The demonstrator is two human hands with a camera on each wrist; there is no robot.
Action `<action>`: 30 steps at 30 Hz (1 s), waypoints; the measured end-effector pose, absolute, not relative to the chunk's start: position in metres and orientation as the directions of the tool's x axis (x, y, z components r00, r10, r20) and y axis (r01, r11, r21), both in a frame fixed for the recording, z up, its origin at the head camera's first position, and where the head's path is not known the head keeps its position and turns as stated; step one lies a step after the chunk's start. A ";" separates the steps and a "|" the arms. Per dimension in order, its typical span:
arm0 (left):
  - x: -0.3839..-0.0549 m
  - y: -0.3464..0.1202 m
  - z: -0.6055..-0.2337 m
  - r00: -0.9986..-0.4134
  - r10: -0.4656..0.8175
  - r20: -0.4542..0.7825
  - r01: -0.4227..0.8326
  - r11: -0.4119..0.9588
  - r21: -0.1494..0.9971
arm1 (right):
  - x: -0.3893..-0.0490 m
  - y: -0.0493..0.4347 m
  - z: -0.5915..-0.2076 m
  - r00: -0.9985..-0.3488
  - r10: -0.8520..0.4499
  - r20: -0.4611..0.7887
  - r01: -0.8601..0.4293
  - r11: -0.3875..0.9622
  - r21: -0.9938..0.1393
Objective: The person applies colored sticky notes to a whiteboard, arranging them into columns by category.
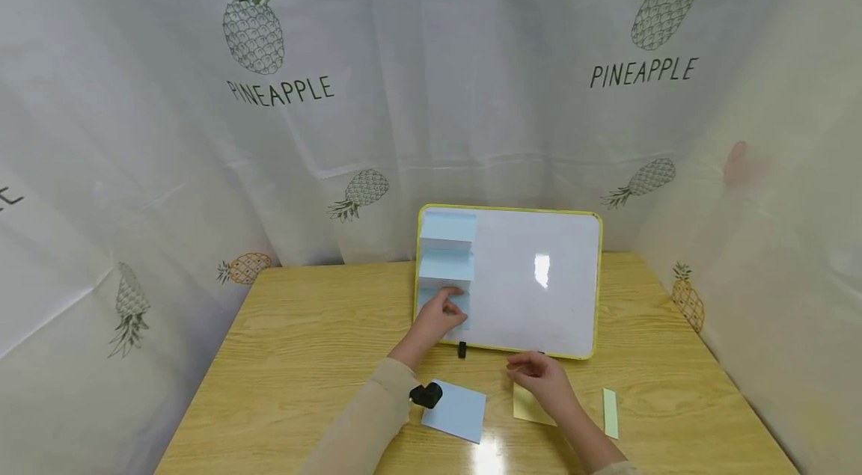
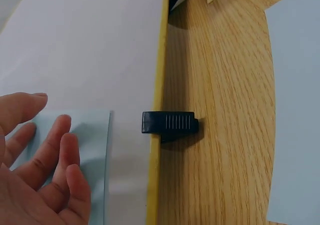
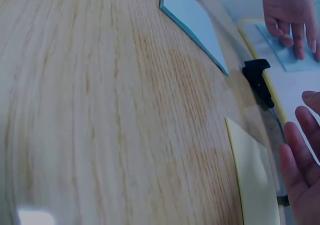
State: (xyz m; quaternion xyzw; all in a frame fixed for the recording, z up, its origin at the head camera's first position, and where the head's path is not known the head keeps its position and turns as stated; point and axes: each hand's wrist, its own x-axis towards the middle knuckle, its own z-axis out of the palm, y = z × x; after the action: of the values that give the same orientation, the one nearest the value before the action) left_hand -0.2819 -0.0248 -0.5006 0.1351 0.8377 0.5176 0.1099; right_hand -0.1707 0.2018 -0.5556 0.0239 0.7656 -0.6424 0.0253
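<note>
Three light blue sticky notes run down the left side of a yellow-framed whiteboard. The top note and middle note curl outward at their lower edges. At the lowest note, my left hand has its fingers loosely bent over the paper, and some fingertips seem to touch it. Nothing is pinched between thumb and fingers. My right hand hovers with relaxed fingers over a yellow sticky note pad, holding nothing. A blue sticky note pad lies on the table between the forearms.
A narrow pale green strip lies right of the yellow pad. Black feet, one a clip on the lower frame, support the board on the wooden table. Behind hangs a pineapple-print curtain.
</note>
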 end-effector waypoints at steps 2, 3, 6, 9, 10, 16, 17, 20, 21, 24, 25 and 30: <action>-0.282 -0.024 -0.500 -0.939 0.341 -0.050 0.110 0.434 0.894 | -0.168 0.203 -0.556 -0.998 0.010 -0.059 0.059 0.187 -0.981; -0.282 -0.023 -0.499 -0.939 0.341 -0.053 0.109 0.439 0.892 | -0.166 0.204 -0.556 -0.999 0.009 -0.052 0.053 0.194 -0.980; -0.282 -0.021 -0.498 -0.937 0.345 -0.060 0.110 0.452 0.885 | -0.162 0.208 -0.557 -0.999 0.006 -0.044 0.044 0.200 -0.979; -0.281 -0.018 -0.496 -0.933 0.354 -0.068 0.109 0.456 0.883 | -0.159 0.213 -0.558 -0.999 -0.001 -0.054 0.053 0.184 -0.982; -0.281 -0.017 -0.496 -0.931 0.358 -0.070 0.109 0.455 0.884 | -0.157 0.214 -0.559 -0.999 -0.001 -0.053 0.052 0.180 -0.982; -0.272 -0.009 -0.495 -0.917 0.391 -0.073 0.114 0.435 0.893 | -0.150 0.223 -0.558 -1.000 -0.008 0.010 -0.011 0.244 -0.970; -0.269 -0.008 -0.496 -0.912 0.404 -0.074 0.117 0.429 0.896 | -0.149 0.225 -0.558 -1.000 -0.009 0.023 -0.024 0.257 -0.966; -0.261 -0.003 -0.502 -0.890 0.450 -0.071 0.129 0.400 0.907 | -0.146 0.230 -0.559 -0.999 -0.020 0.050 -0.054 0.291 -0.955; -0.259 -0.002 -0.504 -0.883 0.463 -0.072 0.132 0.393 0.910 | -0.146 0.231 -0.559 -0.998 -0.024 0.057 -0.061 0.303 -0.951; -0.251 0.003 -0.514 -0.869 0.490 -0.073 0.140 0.384 0.913 | -0.143 0.237 -0.563 -0.993 -0.058 0.099 -0.113 0.345 -0.932; -0.248 0.005 -0.517 -0.865 0.495 -0.075 0.138 0.380 0.915 | -0.143 0.239 -0.565 -0.989 -0.076 0.123 -0.142 0.353 -0.925; -0.232 0.015 -0.532 -0.849 0.525 -0.057 0.164 0.365 0.916 | -0.139 0.247 -0.575 -0.924 -0.205 0.321 -0.379 0.405 -0.832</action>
State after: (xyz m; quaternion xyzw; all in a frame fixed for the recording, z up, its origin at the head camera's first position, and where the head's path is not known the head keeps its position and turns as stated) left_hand -0.2317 0.0148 -0.5322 0.2132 0.8079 0.5216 0.1727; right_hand -0.1392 0.2469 -0.5753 -0.1751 0.8338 -0.5167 -0.0842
